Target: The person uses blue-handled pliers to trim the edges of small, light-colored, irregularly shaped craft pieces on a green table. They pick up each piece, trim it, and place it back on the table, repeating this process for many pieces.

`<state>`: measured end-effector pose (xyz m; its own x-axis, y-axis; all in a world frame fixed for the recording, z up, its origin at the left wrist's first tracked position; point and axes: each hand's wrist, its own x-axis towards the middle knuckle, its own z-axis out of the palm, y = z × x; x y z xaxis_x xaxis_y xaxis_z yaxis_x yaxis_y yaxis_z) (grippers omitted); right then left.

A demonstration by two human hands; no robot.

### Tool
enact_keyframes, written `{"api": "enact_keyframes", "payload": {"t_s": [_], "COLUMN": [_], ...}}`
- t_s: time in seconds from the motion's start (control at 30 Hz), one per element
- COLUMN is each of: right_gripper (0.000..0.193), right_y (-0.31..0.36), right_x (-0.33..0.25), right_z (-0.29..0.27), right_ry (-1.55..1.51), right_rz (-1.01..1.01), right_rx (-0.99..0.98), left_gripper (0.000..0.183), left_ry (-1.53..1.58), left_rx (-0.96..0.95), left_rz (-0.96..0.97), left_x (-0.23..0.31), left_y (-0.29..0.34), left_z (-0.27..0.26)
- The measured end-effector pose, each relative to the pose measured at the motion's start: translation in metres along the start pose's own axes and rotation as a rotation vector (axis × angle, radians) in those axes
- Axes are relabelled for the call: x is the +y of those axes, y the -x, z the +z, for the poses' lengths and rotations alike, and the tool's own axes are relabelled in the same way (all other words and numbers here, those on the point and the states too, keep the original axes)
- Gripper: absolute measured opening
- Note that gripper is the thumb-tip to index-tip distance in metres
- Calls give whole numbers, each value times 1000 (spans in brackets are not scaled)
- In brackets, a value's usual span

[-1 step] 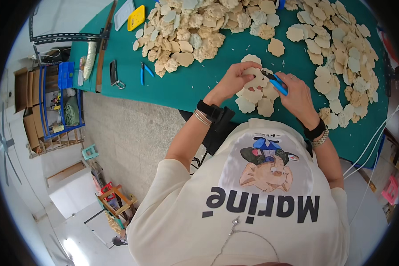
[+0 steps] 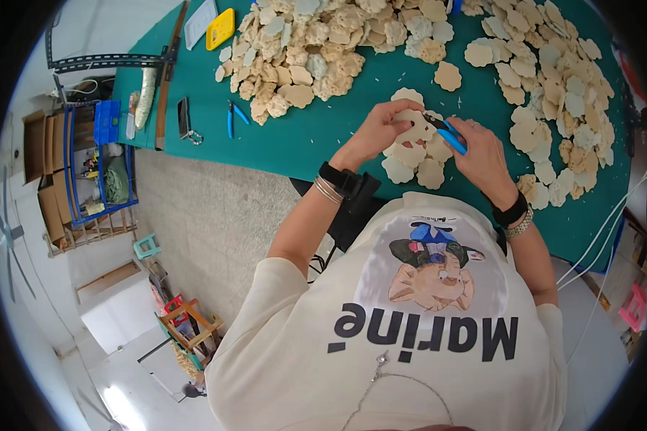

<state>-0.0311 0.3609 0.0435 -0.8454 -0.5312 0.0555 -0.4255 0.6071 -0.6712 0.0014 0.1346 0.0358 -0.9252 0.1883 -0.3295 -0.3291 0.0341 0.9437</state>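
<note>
My right hand (image 2: 482, 154) is closed around a pair of blue-handled nippers (image 2: 453, 138), their dark jaws pointing toward my left hand (image 2: 379, 131). The left fingers pinch the edge of a cream scalloped piece (image 2: 413, 132), right by the jaws. Whether the jaws touch it is too small to tell. Several similar flat scalloped pieces (image 2: 398, 171) lie on the green table just beneath and around my hands. A lone beige scalloped piece (image 2: 448, 76) lies beyond them.
Heaps of scalloped pieces cover the far middle (image 2: 316, 43) and right (image 2: 564, 93) of the green table (image 2: 280, 147). Toward the left lie a second blue-handled tool (image 2: 236, 119), a phone (image 2: 185, 118) and a yellow tray (image 2: 221, 29). White cables (image 2: 604, 228) hang at the right.
</note>
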Motion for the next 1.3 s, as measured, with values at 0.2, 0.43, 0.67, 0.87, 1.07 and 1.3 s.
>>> {"api": "enact_keyframes", "payload": {"t_s": [0.2, 0.43, 0.67, 0.87, 1.07, 1.3], "right_gripper": [30, 32, 33, 34, 35, 41], "right_y": [-4, -19, -21, -17, -20, -18], "right_x": [19, 57, 77, 76, 66, 47], "right_z": [16, 9, -4, 5, 3, -5], "right_ry": [-114, -208, -191, -188, -212, -195], "right_rz": [68, 335, 442, 406, 288, 133], "right_rx": [32, 184, 226, 227, 210, 81], "left_gripper": [30, 15, 64, 52, 25, 24], "left_ry": [220, -468, -1597, -1594, -287, 105], "left_rx": [-34, -89, 131, 94, 145, -168], "left_rz": [-144, 75, 437, 429, -49, -55], "left_x": [-8, 3, -6, -15, 8, 17], "left_y": [-16, -87, -173, -174, -130, -73], "left_z": [-3, -12, -4, -3, -6, 2]}}
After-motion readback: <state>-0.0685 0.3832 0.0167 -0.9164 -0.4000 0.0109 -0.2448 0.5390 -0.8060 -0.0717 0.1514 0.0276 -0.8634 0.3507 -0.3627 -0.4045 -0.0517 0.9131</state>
